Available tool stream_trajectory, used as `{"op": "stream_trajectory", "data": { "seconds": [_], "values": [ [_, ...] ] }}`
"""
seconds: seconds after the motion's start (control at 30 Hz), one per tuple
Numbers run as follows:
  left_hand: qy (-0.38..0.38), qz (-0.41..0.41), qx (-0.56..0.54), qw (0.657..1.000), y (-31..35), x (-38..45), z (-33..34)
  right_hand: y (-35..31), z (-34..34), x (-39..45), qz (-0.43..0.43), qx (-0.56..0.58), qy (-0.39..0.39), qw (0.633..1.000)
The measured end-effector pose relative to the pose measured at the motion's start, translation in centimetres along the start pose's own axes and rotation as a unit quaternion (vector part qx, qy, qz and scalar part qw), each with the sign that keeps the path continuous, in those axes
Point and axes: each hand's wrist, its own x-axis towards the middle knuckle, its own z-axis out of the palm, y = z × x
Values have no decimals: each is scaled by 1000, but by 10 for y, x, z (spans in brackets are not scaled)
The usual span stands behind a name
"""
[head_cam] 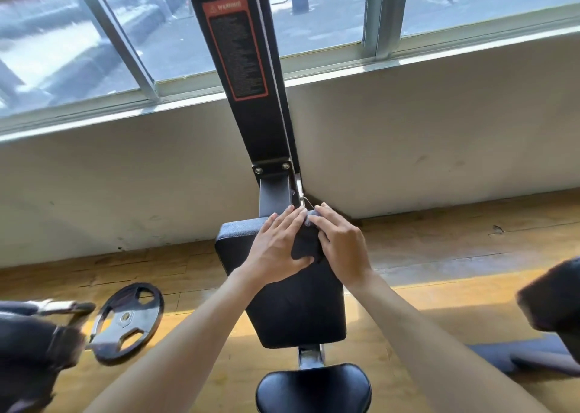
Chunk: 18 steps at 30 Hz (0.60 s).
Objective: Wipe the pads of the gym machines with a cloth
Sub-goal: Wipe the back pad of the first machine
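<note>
At the far end of the black padded vinyl backrest (282,293), my left hand (276,249) and right hand (342,246) press the dark soft cloth (306,246) flat, fingers spread; limp, it should bunch easily.

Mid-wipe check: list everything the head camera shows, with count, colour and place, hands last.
back pad: one, black, centre, on the machine's post
cloth: one, dark, on the pad's upper part, between the hands
seat pad: one, black, bottom centre
upright post: one, black, centre, rising past the window
warning label: one, red-bordered, on the post
weight plate: one, black, on the wooden floor, left
window: metal-framed, across the top
left hand: one, flat on the cloth
right hand: one, on the cloth's right edge
</note>
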Motion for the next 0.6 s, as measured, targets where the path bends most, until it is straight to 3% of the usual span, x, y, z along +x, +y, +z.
{"op": "stream_trajectory", "data": {
  "seconds": [0.1, 0.3, 0.6],
  "values": [
    [-12, -15, 15, 1000, 4, 0, -1, 7, -4, 6, 40, 9, 33, 999],
    [10, -23, 3, 1000, 6, 0, 1, -3, 2, 6, -12, 63, -65, 996],
    [22, -19, 6, 1000, 4, -1, 3, -7, 16, 9, 80, 92, 25, 992]
  ]
}}
